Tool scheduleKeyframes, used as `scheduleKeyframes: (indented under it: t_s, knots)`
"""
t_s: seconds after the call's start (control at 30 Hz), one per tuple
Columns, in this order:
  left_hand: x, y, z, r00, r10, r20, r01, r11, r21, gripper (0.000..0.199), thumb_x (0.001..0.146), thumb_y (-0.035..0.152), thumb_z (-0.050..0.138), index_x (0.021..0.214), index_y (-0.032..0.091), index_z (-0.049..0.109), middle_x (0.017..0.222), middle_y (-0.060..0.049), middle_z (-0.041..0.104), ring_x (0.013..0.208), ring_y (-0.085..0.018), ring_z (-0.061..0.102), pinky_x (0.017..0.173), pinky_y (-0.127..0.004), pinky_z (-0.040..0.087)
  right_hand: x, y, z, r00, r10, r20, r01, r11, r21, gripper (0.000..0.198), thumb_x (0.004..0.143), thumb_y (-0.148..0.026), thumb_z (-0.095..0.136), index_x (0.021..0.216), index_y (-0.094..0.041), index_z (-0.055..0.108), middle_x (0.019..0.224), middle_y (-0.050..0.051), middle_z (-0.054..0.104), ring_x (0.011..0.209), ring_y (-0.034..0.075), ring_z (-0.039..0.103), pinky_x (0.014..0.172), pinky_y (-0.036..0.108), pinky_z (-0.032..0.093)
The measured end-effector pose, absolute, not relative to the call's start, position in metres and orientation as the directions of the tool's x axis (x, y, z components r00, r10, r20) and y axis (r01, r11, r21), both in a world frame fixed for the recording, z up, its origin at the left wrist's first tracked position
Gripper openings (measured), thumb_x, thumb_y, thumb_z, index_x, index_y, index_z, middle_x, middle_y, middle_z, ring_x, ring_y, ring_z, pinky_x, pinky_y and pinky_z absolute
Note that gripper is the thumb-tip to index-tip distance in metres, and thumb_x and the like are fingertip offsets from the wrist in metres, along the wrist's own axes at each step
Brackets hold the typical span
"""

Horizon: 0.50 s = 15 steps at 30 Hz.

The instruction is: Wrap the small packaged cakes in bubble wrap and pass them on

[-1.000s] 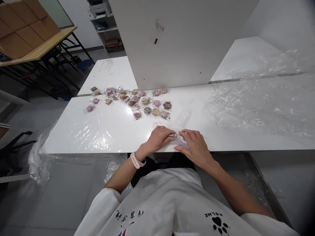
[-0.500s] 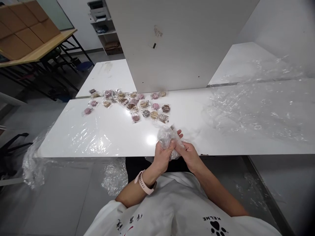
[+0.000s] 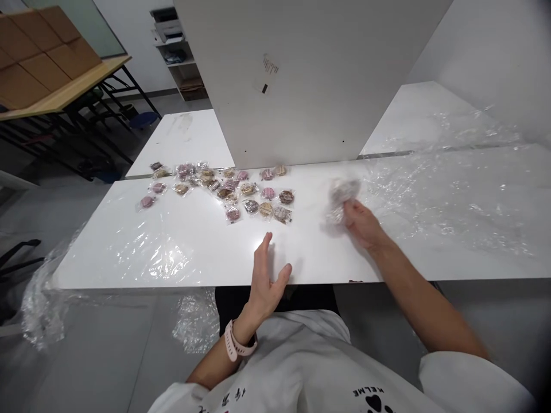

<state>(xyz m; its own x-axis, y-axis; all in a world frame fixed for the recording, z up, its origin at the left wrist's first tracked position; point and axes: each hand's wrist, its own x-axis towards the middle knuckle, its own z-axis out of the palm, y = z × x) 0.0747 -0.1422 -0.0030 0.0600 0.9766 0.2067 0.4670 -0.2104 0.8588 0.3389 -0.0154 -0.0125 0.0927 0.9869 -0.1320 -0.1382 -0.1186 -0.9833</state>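
My right hand [image 3: 362,223] is closed on a clear plastic bag [image 3: 343,198], held over the table to the right of the centre. The bag is blurred, and something brownish or pinkish shows through it. Near the table's front edge my left hand [image 3: 267,281] is empty, thumb and fingers apart. Beyond it lie several individually wrapped round cookies [image 3: 266,209], pink, tan and dark brown, scattered across the left and middle of the white table [image 3: 206,252]. Closest to my left hand is a speckled wrapped cookie [image 3: 282,214].
Crumpled clear plastic film [image 3: 456,195] covers the table's right side, and more film [image 3: 150,246] hangs over the left end. An upright grey panel [image 3: 310,86] stands behind the cookies. Cardboard boxes [image 3: 43,51] rest on a wooden table [image 3: 81,83] at far left.
My hands have parted. The right hand has carried the plastic bag forward and to the right; the left hand has let go and opened, moving slightly left.
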Motion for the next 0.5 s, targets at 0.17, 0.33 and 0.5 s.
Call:
scheduleKeyframes:
  t_s: [0.17,0.33,0.5]
  knots:
    - [0.05,-0.154,-0.028,-0.025,0.964,0.265,0.679,-0.178,0.712,0.062,0.098,0.03,0.052,0.155,0.024,0.027,0.149,-0.015,0.046,0.138,-0.029,0.045,0.111,-0.052,0.044,0.428,0.006,-0.02,0.699,0.689,-0.193,-0.305,0.044,-0.951,0.026,0.071,-0.03,0.079,0.079,-0.023,0.055,0.081,-0.002,0.058,0.071,0.01,0.056,0.064,0.025,0.049]
    - [0.056,-0.149,-0.044,-0.002,0.902,0.433,0.788,-0.265,0.556,0.057,0.094,0.019,0.054,0.15,0.02,0.039,0.138,-0.013,0.058,0.129,-0.027,0.053,0.104,-0.045,0.051,0.466,0.005,0.007,0.89,0.449,-0.076,-0.128,0.087,-0.988,0.014,0.086,-0.03,0.064,0.081,-0.023,0.052,0.103,0.008,0.064,0.082,0.016,0.063,0.063,0.034,0.051]
    - [0.068,-0.14,-0.052,0.09,0.835,0.544,0.886,-0.316,0.339,0.062,0.088,0.012,0.056,0.148,0.021,0.043,0.129,-0.009,0.068,0.127,-0.027,0.057,0.103,-0.043,0.05,0.461,0.097,0.056,0.609,0.388,0.692,0.671,0.212,-0.71,0.045,0.096,-0.027,0.047,0.139,-0.015,0.05,0.143,0.021,0.05,0.132,0.027,0.051,0.099,0.046,0.045]
